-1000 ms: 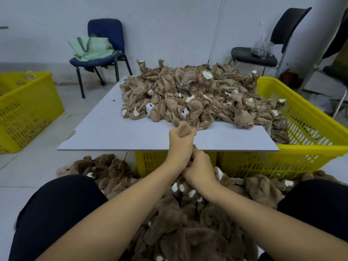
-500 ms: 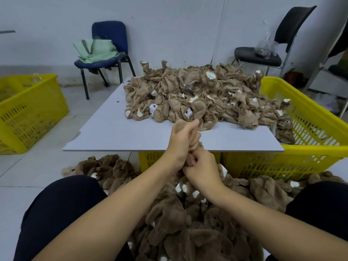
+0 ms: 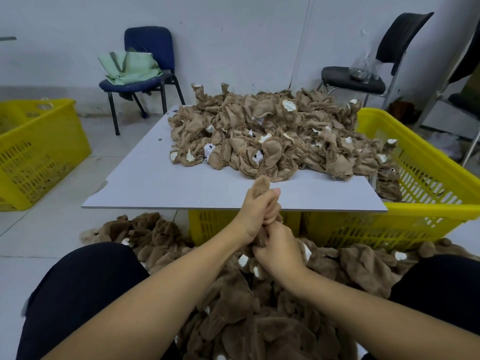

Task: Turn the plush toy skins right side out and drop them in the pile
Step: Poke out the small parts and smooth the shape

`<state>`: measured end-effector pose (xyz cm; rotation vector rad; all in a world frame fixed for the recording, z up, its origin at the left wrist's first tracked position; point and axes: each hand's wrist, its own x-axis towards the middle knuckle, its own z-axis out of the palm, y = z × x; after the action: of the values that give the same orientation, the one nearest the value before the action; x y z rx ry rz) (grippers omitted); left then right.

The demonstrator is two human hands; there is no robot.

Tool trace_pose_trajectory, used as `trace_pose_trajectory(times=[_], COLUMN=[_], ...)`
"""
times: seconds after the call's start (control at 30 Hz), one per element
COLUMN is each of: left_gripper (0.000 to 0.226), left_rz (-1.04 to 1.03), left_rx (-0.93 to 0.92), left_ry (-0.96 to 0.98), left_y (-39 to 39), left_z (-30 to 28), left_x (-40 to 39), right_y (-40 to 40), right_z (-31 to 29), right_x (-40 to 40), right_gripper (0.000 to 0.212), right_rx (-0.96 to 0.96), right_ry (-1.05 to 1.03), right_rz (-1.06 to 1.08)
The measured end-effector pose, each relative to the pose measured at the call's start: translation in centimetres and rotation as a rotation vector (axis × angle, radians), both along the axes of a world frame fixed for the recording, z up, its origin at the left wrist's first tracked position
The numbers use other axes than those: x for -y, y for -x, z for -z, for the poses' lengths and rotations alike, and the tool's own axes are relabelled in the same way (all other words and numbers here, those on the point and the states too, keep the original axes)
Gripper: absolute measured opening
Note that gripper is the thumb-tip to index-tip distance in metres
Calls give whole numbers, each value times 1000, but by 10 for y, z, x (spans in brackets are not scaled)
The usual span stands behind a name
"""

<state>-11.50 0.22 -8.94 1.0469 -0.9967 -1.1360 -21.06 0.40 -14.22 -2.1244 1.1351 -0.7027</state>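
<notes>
My left hand (image 3: pixel 255 213) grips a brown plush toy skin (image 3: pixel 261 184), whose furry tip pokes out above my fist, just in front of the board's near edge. Right below it, my right hand (image 3: pixel 279 249) grips the lower part of the same skin; most of the skin is hidden inside both fists. On the grey board (image 3: pixel 161 178) lies a heap of inside-out tan skins (image 3: pixel 272 136) with white patches. Between my knees and on the floor spreads the pile of furry brown skins (image 3: pixel 259 313).
The board rests on yellow crates (image 3: pixel 428 188). Another yellow crate (image 3: pixel 33 152) stands on the floor at left. A blue chair (image 3: pixel 145 81) with a green bag is at the back wall, a black chair (image 3: pixel 363 79) at back right. My dark-clothed knees flank the pile.
My hands stay clasped on the same skin. The furry tip sticks out a little further above my left fist, and my right hand has shifted slightly lower.
</notes>
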Motion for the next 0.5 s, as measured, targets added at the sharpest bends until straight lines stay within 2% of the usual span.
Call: trace_pose_trajectory(times=[0.1, 0.23, 0.37, 0.5], left_gripper=[44, 45, 56, 66], left_rz=[-42, -115, 4, 117], left_rx=[-1, -123, -147, -132], left_ry=[-24, 55, 75, -92], left_y=[3, 1, -7, -9], left_z=[-5, -18, -36, -28], left_x=[2, 3, 9, 12], right_y=[-1, -6, -9, -6], right_z=[-2, -10, -26, -20], right_x=[3, 3, 7, 7], right_gripper=[38, 33, 35, 38], right_rx=[0, 57, 119, 42], right_ry=[-12, 18, 71, 18], right_rz=[24, 32, 54, 53])
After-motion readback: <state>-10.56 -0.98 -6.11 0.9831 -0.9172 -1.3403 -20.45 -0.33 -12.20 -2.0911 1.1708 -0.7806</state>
